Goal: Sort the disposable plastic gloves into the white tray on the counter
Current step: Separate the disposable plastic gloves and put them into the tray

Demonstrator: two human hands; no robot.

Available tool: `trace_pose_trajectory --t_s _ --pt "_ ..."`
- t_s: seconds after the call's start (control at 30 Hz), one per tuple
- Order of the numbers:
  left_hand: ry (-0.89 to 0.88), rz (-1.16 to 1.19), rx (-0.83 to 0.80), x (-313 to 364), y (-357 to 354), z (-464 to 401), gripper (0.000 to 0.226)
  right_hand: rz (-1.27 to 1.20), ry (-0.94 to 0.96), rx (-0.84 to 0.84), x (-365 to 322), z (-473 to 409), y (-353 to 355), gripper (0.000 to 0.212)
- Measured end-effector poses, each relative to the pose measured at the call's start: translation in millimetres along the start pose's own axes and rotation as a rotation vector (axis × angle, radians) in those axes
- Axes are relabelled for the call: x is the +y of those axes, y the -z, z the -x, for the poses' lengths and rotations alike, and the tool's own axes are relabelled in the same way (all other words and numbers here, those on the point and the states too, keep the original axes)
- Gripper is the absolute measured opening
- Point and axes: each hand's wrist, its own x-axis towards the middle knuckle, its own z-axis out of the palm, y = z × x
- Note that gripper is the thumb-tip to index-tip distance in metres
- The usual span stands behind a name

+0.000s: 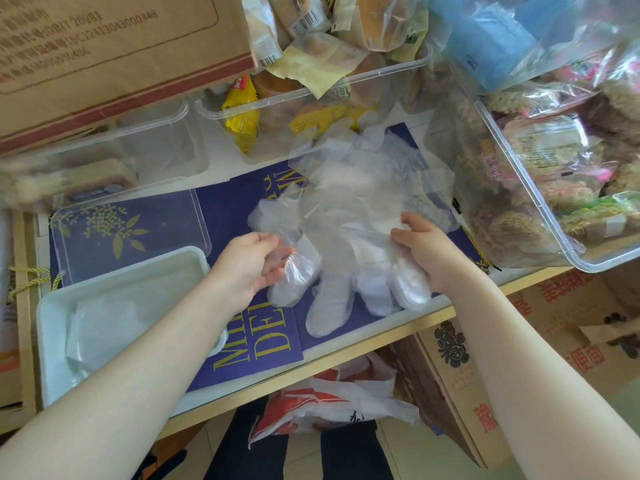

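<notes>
Crowded with clear snack bins, the counter carries a purple printed mat [242, 209] where a loose heap of thin, clear disposable plastic gloves [349, 237] lies, right of the shallow white plastic tray [114, 271] that already holds some. Left hand [251, 263] pinches one glove's edge; right hand [420, 245] grips the heap's right side. These look feather-light, limp and clingy, so pinching a single cuff seems wisest.

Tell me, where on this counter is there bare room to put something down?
Bare purple mat shows between the empty clear lid and the heap of clear plastic gloves. The white tray has room at its back. Snack-filled clear tubs crowd the rear and right.
</notes>
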Motion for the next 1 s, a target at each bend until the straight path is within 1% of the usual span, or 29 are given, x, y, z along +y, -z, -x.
trace_pose_trajectory --t_s 0.03,0.07,0.13,0.17,0.2,0.27,0.37,0.47,0.53,0.67,0.73,0.8,0.83,0.87,0.9,0.93,0.97,1.0 --pt "0.038 0.011 -0.015 -2.4 0.6 3.7 0.017 -0.081 -0.026 0.002 0.3 0.6 1.0 0.024" --pt "0.045 -0.082 -0.008 -6.4 1.9 6.1 0.017 -0.104 -0.040 0.020 1.2 0.2 1.0 0.021" --pt "0.005 -0.383 0.038 -13.9 3.5 9.2 0.017 -0.053 -0.050 0.055 2.3 2.9 -1.5 0.008" --pt "-0.018 -0.491 0.046 -16.2 3.4 9.8 0.018 -0.022 -0.044 0.054 2.4 4.4 -3.0 0.010" --pt "-0.031 -0.554 0.034 -18.8 3.0 7.8 0.021 0.005 -0.028 0.039 2.8 5.0 -4.4 0.020" --pt "-0.029 -0.616 -0.009 -22.1 0.7 4.0 0.026 0.076 -0.004 0.010 1.9 7.3 -6.7 0.030" --pt "-0.029 -0.679 -0.024 -24.3 -3.9 -0.5 0.030 0.188 0.032 0.050 0.4 7.9 -8.7 0.043" --pt "0.090 -0.588 -0.092 -22.9 -6.2 0.7 0.020 0.230 0.059 0.064 2.7 5.0 -13.3 0.054" --pt "0.111 -0.591 -0.110 -16.4 -4.3 1.9 0.025 0.264 0.054 0.073 0.5 8.2 -16.3 0.056" --pt "-0.139 -0.716 0.130 -7.5 6.2 -3.5 0.041 0.250 0.050 0.128 -4.7 9.6 -12.7 0.049" --pt "-0.205 -0.806 0.154 -10.1 6.3 -5.4 0.037 0.249 0.051 0.140 -4.7 10.3 -12.5 0.038" --pt "-0.221 -0.899 0.086 -15.7 0.1 -8.1 0.030 0.239 0.062 0.114 -3.4 10.2 -15.5 0.020" --pt "-0.213 -0.943 0.029 -17.9 -4.8 -8.5 0.028 0.232 0.067 0.102 -3.3 10.4 -17.6 0.019" --pt "-0.204 -0.975 -0.028 -19.8 -9.3 -9.0 0.028 0.234 0.064 0.093 -3.7 10.8 -19.0 0.024" --pt "-0.188 -0.983 -0.083 -20.4 -12.8 -8.7 0.027 0.250 0.046 0.086 -5.4 12.6 -20.1 0.030" --pt "-0.153 -0.963 -0.123 -18.9 -14.3 -8.4 0.026 0.256 0.044 0.084 -5.5 12.2 -20.0 0.031" --pt "-0.121 -0.959 -0.148 -14.4 -13.5 -6.3 0.025 0.260 0.048 0.088 -4.6 11.0 -18.8 0.026" --pt "-0.109 -0.995 -0.158 -8.3 -10.3 -5.3 0.029 0.264 0.053 0.101 -3.9 9.8 -16.6 0.024"
